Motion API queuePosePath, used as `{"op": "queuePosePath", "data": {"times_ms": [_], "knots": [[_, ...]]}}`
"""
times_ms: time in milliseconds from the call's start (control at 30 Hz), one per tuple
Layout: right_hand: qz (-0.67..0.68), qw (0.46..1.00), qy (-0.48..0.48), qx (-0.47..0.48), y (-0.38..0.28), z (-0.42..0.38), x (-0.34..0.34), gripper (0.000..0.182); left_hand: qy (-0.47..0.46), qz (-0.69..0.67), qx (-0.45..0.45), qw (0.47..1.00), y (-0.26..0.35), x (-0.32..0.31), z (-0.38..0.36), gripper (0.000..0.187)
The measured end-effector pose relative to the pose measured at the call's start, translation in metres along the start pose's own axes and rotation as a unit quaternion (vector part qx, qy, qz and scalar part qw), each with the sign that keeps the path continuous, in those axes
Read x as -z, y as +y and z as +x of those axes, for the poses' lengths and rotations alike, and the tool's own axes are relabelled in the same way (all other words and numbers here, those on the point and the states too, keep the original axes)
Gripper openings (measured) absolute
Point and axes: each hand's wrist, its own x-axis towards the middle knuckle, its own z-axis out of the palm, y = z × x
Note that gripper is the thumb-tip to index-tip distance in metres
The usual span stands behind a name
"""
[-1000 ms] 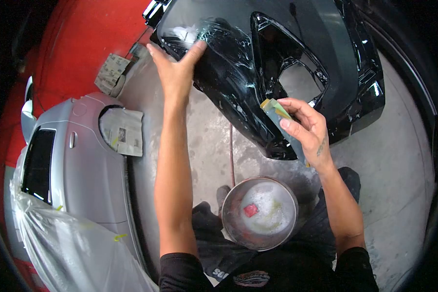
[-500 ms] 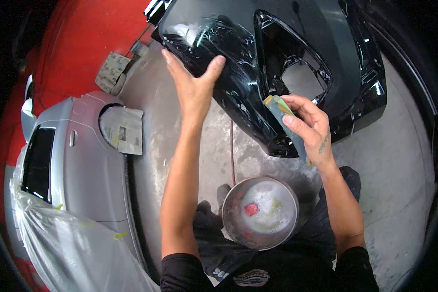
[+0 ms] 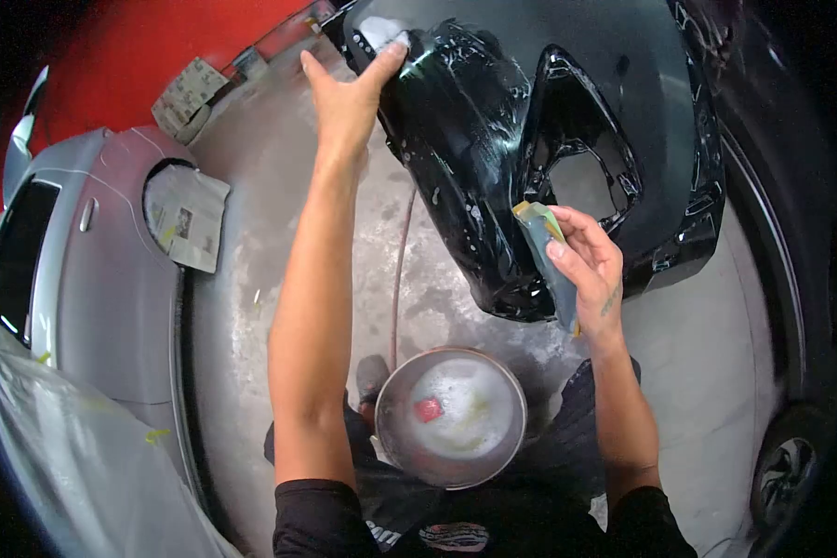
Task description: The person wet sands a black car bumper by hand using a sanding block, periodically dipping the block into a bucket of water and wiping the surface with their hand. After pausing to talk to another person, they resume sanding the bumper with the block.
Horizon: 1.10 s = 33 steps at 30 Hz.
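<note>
A glossy black car bumper (image 3: 456, 139), wet and streaked with suds, fills the upper middle of the view. My left hand (image 3: 352, 102) is at its upper left edge, thumb and fingers spread, the thumb by a patch of white foam (image 3: 381, 33). Between the thumb and fingers of my right hand (image 3: 593, 270) is a folded grey-green sanding sheet (image 3: 551, 260), held upright and tilted near the bumper's lower opening. Below sits a round bucket (image 3: 389, 446) of foamy water, with a red piece (image 3: 428, 409) floating in it.
A silver car (image 3: 112, 242) with newspaper (image 3: 188, 219) over its wheel and plastic sheeting (image 3: 74, 446) stands at the left. On the right is a dark car with its wheel (image 3: 790, 470) showing. A hose (image 3: 403, 270) runs along the floor behind the bucket.
The view has shifted, so the bucket and silver car appear farther left. My left hand has moved up along the bumper's edge. My right hand still holds the sheet.
</note>
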Motion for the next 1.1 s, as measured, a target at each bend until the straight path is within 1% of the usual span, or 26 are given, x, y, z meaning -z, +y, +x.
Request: {"op": "queuePosePath", "data": {"times_ms": [100,133,167,233,300,367,433,500,600,633,700,733,767,833,867,933,967,1033,1100], "knots": [[-0.006,1.000,0.001,0.004,0.005,0.001,0.002,0.047,-0.012,-0.047,0.020,0.999,-0.010,-0.003,-0.004,0.154],[-0.009,1.000,-0.001,0.004,0.004,0.002,0.001,0.047,-0.008,-0.053,0.005,0.999,-0.015,-0.005,-0.008,0.154],[-0.006,1.000,0.002,0.006,0.003,0.002,0.000,0.047,-0.007,-0.056,0.006,0.998,-0.019,-0.007,-0.013,0.154],[-0.005,1.000,0.006,0.006,0.003,0.002,-0.002,0.047,-0.007,-0.014,-0.006,1.000,-0.021,-0.008,-0.028,0.154],[-0.004,1.000,0.011,0.008,0.003,0.001,-0.002,0.047,-0.016,-0.038,-0.008,0.999,-0.021,-0.010,-0.049,0.152],[-0.005,1.000,0.007,0.008,0.003,0.002,-0.002,0.047,-0.076,-0.103,0.010,0.992,-0.018,-0.010,-0.068,0.150],[-0.003,1.000,0.010,0.009,0.003,0.002,0.000,0.047,-0.091,-0.102,0.009,0.991,-0.014,-0.010,-0.085,0.147],[0.009,1.000,0.002,0.003,0.004,0.002,0.000,0.047,-0.116,-0.147,0.017,0.982,-0.004,-0.011,-0.098,0.146],[0.012,1.000,0.006,0.003,0.001,0.000,-0.001,0.047,-0.108,-0.106,-0.008,0.988,-0.013,-0.010,-0.082,0.147],[0.016,1.000,0.010,0.005,0.000,0.000,-0.001,0.047,-0.107,-0.091,-0.008,0.990,-0.003,-0.009,-0.074,0.148],[0.021,1.000,0.000,-0.002,-0.001,-0.001,-0.001,0.047,-0.068,-0.058,0.002,0.996,0.004,-0.012,-0.050,0.149],[0.023,1.000,0.002,-0.002,-0.001,-0.001,-0.001,0.047,-0.047,-0.029,-0.020,0.998,-0.002,-0.014,-0.031,0.150],[0.021,1.000,0.003,-0.004,-0.002,-0.001,-0.001,0.046,-0.038,-0.054,-0.016,0.998,-0.009,-0.016,-0.019,0.146],[0.017,1.000,0.002,-0.006,-0.003,0.000,-0.001,0.046,-0.034,-0.122,0.039,0.991,-0.004,-0.015,-0.011,0.138],[0.021,1.000,0.000,-0.005,-0.002,0.000,-0.001,0.045,-0.033,-0.122,0.039,0.991,-0.003,-0.015,-0.015,0.138],[0.024,1.000,-0.005,-0.004,-0.002,0.001,-0.001,0.044,-0.027,-0.086,0.049,0.995,-0.001,-0.017,-0.031,0.133],[0.027,1.000,-0.001,-0.001,-0.001,0.002,-0.002,0.043,-0.035,-0.092,0.055,0.994,-0.009,-0.018,-0.042,0.129],[0.028,1.000,-0.002,-0.001,0.000,0.002,-0.002,0.043,-0.065,-0.145,0.068,0.985,-0.024,-0.018,-0.082,0.136],[0.024,1.000,-0.007,0.001,-0.001,0.003,-0.001,0.043,-0.116,-0.160,0.066,0.978,-0.041,-0.016,-0.131,0.134]]}}
